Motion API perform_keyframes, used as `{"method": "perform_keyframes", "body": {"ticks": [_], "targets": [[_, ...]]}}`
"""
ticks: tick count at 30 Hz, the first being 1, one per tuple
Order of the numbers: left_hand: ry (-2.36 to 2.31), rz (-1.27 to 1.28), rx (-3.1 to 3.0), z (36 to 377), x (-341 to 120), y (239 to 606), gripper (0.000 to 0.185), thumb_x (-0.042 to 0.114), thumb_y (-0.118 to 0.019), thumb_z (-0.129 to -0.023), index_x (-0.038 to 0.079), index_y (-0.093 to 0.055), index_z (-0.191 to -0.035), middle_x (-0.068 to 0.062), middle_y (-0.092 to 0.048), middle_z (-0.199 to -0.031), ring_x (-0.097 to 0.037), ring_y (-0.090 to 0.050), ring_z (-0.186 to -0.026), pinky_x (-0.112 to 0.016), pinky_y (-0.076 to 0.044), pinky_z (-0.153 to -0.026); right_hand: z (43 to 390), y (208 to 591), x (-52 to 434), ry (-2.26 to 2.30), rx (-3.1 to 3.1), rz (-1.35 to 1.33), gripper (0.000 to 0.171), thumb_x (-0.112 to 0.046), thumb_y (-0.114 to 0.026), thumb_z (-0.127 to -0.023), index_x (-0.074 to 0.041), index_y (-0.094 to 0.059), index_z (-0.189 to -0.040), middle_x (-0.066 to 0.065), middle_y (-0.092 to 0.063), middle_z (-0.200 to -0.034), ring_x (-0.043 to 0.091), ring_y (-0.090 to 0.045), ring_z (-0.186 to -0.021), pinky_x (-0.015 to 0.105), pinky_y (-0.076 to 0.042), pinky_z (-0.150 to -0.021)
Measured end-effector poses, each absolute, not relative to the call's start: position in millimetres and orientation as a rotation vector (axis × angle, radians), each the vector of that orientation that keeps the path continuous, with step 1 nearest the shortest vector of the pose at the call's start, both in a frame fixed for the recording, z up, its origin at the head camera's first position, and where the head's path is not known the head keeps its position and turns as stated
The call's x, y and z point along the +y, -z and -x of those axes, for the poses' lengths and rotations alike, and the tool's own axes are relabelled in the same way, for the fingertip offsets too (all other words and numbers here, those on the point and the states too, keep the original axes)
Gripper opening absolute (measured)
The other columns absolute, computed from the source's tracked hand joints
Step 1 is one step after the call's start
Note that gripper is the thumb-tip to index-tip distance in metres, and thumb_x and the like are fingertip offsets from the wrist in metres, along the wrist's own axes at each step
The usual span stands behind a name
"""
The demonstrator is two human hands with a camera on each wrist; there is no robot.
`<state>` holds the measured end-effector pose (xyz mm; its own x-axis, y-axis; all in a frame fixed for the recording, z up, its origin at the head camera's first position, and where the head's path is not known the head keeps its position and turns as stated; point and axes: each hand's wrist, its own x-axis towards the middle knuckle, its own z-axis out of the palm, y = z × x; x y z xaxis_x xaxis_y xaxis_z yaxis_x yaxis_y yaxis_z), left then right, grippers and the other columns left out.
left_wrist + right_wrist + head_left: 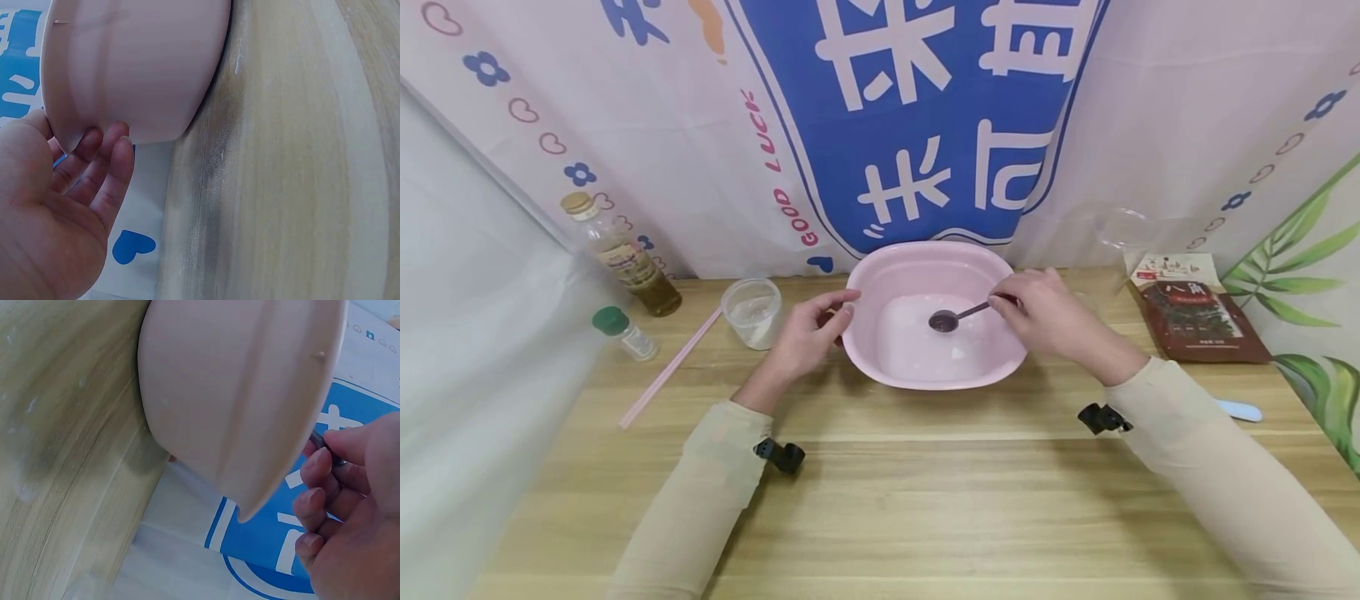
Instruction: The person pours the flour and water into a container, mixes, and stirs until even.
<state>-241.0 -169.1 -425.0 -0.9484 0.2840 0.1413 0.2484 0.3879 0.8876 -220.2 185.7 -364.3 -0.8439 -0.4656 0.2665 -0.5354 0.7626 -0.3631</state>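
Note:
A pink basin (937, 386) stands on the wooden table against the cloth backdrop, with a white layer (906, 346) covering its bottom. At the basin's left side my left hand (808, 332) holds the rim, thumb on top; in the left wrist view its fingers (111, 181) lie against the outer wall. My right hand (1048, 315) pinches the handle of a small dark spoon (972, 310) over the basin. The spoon's bowl hangs above the white layer; its contents are too small to tell. In the right wrist view the basin wall (219, 394) hides the bowl.
Left of the basin are a clear plastic cup (752, 312) with something white inside, pink chopsticks (670, 368), a green-capped jar (627, 333) and an oil bottle (628, 262). To the right stand a clear cup (1105, 254), a brown packet (1198, 317) and a pale blue handle (1240, 410).

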Motion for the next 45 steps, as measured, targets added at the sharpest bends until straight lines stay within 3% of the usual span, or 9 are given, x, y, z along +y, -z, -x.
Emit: {"method": "perform_keyframes", "body": {"ticks": [8, 11, 15, 17, 22, 25, 30, 38, 45], "targets": [[-1.65, -0.499, 2.585, 242.0, -169.5, 426.3, 0.036, 0.015, -0.058, -0.111, 0.001, -0.067, -0.143, -0.025, -0.071, -0.112, -0.016, -0.068, -0.077, -0.056, -0.067, -0.078, 221.9, 372.2, 179.0, -0.625, -2.862, -0.872, 0.015, -0.01, -0.068, -0.105, -0.002, -0.081, -0.105, 0.011, -0.081, -0.1, 0.031, -0.071, -0.098, 0.047, -0.042, -0.088], [-1.656, -0.504, 2.582, 242.3, -169.3, 426.6, 0.036, 0.014, -0.058, -0.111, 0.0, -0.067, -0.143, -0.025, -0.071, -0.111, -0.015, -0.068, -0.076, -0.057, -0.067, -0.078, 221.3, 376.1, 171.5, -0.767, -2.833, -0.99, 0.014, -0.01, -0.07, -0.104, -0.003, -0.083, -0.103, 0.009, -0.081, -0.097, 0.024, -0.071, -0.092, 0.044, -0.049, -0.09], [-1.657, -0.502, 2.585, 242.2, -169.2, 425.8, 0.036, 0.014, -0.058, -0.111, 0.0, -0.067, -0.143, -0.025, -0.071, -0.111, -0.014, -0.068, -0.075, -0.056, -0.067, -0.077, 221.6, 381.1, 159.5, -0.907, -2.781, -1.12, 0.013, -0.01, -0.074, -0.102, -0.004, -0.085, -0.099, 0.007, -0.08, -0.091, 0.018, -0.069, -0.084, 0.04, -0.057, -0.082], [-1.66, -0.498, 2.584, 241.6, -169.1, 425.5, 0.036, 0.014, -0.058, -0.111, 0.0, -0.066, -0.143, -0.025, -0.071, -0.111, -0.014, -0.068, -0.075, -0.055, -0.068, -0.077, 221.8, 382.8, 153.8, -0.898, -2.778, -1.096, 0.013, -0.01, -0.075, -0.102, -0.003, -0.085, -0.099, 0.008, -0.081, -0.09, 0.02, -0.07, -0.084, 0.041, -0.057, -0.081], [-1.648, -0.493, 2.581, 241.2, -168.3, 424.6, 0.036, 0.015, -0.058, -0.111, 0.001, -0.066, -0.144, -0.025, -0.071, -0.112, -0.016, -0.069, -0.076, -0.056, -0.067, -0.079, 224.0, 381.3, 151.9, -0.681, -2.813, -0.825, 0.015, -0.014, -0.075, -0.102, -0.003, -0.084, -0.1, 0.008, -0.083, -0.094, 0.03, -0.073, -0.095, 0.051, -0.047, -0.097], [-1.64, -0.492, 2.58, 241.5, -168.3, 424.4, 0.037, 0.016, -0.058, -0.111, 0.001, -0.066, -0.144, -0.025, -0.071, -0.113, -0.018, -0.069, -0.078, -0.058, -0.067, -0.08, 226.0, 376.7, 162.2, -0.478, -2.824, -0.726, 0.017, -0.015, -0.07, -0.105, -0.003, -0.082, -0.105, 0.011, -0.082, -0.103, 0.035, -0.069, -0.1, 0.051, -0.041, -0.091], [-1.647, -0.492, 2.586, 241.3, -168.9, 423.9, 0.036, 0.015, -0.058, -0.111, 0.0, -0.066, -0.143, -0.025, -0.071, -0.112, -0.017, -0.068, -0.077, -0.055, -0.068, -0.078, 225.9, 368.0, 184.0, -0.241, -2.811, -0.777, 0.019, -0.011, -0.061, -0.107, -0.002, -0.077, -0.11, 0.015, -0.077, -0.109, 0.038, -0.062, -0.103, 0.048, -0.039, -0.082], [-1.661, -0.49, 2.598, 241.6, -168.9, 422.7, 0.035, 0.013, -0.059, -0.111, 0.0, -0.068, -0.142, -0.026, -0.072, -0.109, -0.014, -0.067, -0.076, -0.045, -0.068, -0.074, 226.3, 374.3, 182.8, -0.61, -2.794, -1.025, 0.012, -0.01, -0.068, -0.105, -0.007, -0.079, -0.102, 0.007, -0.077, -0.099, 0.029, -0.068, -0.099, 0.044, -0.038, -0.086], [-1.655, -0.497, 2.597, 241.9, -169.3, 424.8, 0.036, 0.013, -0.059, -0.111, 0.0, -0.067, -0.143, -0.025, -0.072, -0.111, -0.014, -0.068, -0.077, -0.052, -0.068, -0.077, 230.3, 378.2, 173.1, -0.494, -2.782, -0.82, 0.017, -0.013, -0.066, -0.107, -0.003, -0.08, -0.107, 0.012, -0.081, -0.107, 0.035, -0.068, -0.104, 0.046, -0.039, -0.085]]}}
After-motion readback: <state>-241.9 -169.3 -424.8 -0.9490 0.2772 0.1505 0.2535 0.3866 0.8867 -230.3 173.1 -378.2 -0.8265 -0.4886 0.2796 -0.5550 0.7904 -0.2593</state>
